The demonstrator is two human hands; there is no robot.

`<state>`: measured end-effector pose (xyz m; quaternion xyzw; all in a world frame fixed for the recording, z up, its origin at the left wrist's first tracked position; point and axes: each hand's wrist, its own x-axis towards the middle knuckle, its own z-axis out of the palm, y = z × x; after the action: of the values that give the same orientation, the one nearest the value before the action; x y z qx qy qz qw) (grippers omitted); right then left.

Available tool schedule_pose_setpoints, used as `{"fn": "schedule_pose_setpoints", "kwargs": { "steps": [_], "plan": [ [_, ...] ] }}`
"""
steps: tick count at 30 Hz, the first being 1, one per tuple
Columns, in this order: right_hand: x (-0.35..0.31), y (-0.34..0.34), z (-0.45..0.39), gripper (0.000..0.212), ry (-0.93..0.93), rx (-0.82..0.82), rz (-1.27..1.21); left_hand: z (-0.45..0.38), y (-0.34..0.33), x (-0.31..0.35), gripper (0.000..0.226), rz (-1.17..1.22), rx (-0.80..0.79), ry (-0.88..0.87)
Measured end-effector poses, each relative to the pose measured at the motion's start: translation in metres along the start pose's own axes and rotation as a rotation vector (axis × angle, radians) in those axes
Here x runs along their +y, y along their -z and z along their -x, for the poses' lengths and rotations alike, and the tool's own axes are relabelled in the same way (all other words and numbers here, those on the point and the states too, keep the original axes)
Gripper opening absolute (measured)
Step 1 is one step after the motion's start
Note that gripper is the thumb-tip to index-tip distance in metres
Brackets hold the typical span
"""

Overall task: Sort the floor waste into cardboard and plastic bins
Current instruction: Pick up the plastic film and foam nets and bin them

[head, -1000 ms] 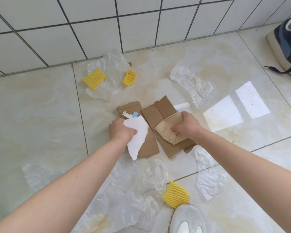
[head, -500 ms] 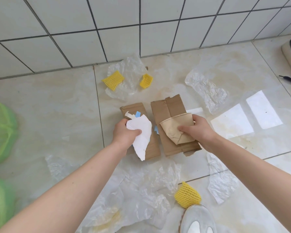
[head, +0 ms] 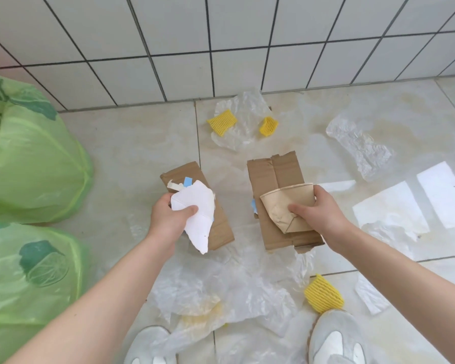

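The left hand [head: 168, 219] is clenched around a torn white sheet [head: 199, 219] together with a brown cardboard piece [head: 195, 200] beneath it; the thumb presses on the white sheet, and a bit of blue tape [head: 187, 182] shows near the cardboard's far end. The right hand [head: 318, 214] grips a crushed tan paper cup [head: 286, 206] against a second, wider cardboard piece [head: 276, 179], the thumb on the cup's flattened side and the other fingers wrapped over its rim. The two cardboard pieces are held apart from each other, side by side above the tiled floor [head: 132, 153]. On the left side sit two bins lined with green plastic bags, one farther [head: 34, 158] and one nearer [head: 32, 285], both well to the left of the left hand. Clear plastic film [head: 234, 290] lies crumpled on the floor below the hands, and another sheet [head: 237, 119] lies by the white tiled wall [head: 221, 35], with two yellow foam nets [head: 222, 122] on it. A third yellow net [head: 323, 293] lies just beside the right shoe [head: 336, 337], and the left shoe [head: 150, 345] stands on the film. A crinkled clear wrapper [head: 360, 145] lies off to the right.
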<state>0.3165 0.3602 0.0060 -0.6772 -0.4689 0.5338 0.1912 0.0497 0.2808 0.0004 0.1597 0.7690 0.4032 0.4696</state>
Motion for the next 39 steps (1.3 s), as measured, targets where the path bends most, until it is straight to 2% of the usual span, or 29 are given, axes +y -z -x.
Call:
{"fn": "schedule_pose_setpoints", "kwargs": {
  "steps": [8, 10, 12, 14, 20, 23, 26, 28, 34, 39],
  "plan": [
    [-0.008, -0.028, 0.048, 0.061, -0.001, -0.071, -0.062, 0.036, 0.039, 0.000, 0.037, -0.022, 0.034, -0.123],
    [-0.015, -0.036, 0.058, 0.052, 0.007, -0.112, -0.072, 0.048, 0.049, 0.001, 0.042, -0.033, 0.045, -0.173],
    [-0.026, -0.044, 0.071, 0.030, 0.021, -0.187, -0.052, 0.059, 0.060, 0.002, 0.047, -0.023, 0.056, -0.213],
    [-0.040, -0.053, 0.087, 0.018, 0.052, -0.259, -0.049, 0.071, 0.072, 0.005, 0.058, -0.021, 0.075, -0.255],
    [-0.076, -0.080, 0.125, 0.018, 0.118, -0.378, -0.089, 0.107, 0.115, 0.019, 0.083, -0.002, 0.204, -0.377],
    [-0.096, -0.095, 0.143, 0.019, 0.124, -0.445, -0.115, 0.120, 0.142, 0.025, 0.073, -0.014, 0.267, -0.419],
    [-0.115, -0.111, 0.161, 0.022, 0.170, -0.504, -0.114, 0.132, 0.172, 0.029, 0.044, -0.034, 0.331, -0.475],
    [-0.128, -0.123, 0.172, 0.027, 0.229, -0.549, -0.078, 0.139, 0.191, 0.032, 0.032, -0.023, 0.358, -0.523],
    [-0.158, -0.161, 0.205, 0.020, 0.312, -0.641, -0.097, 0.152, 0.245, 0.035, 0.019, 0.031, 0.487, -0.605],
    [-0.171, -0.203, 0.223, 0.023, 0.359, -0.688, -0.082, 0.169, 0.278, 0.027, 0.027, 0.018, 0.708, -0.663]
  ]
}}
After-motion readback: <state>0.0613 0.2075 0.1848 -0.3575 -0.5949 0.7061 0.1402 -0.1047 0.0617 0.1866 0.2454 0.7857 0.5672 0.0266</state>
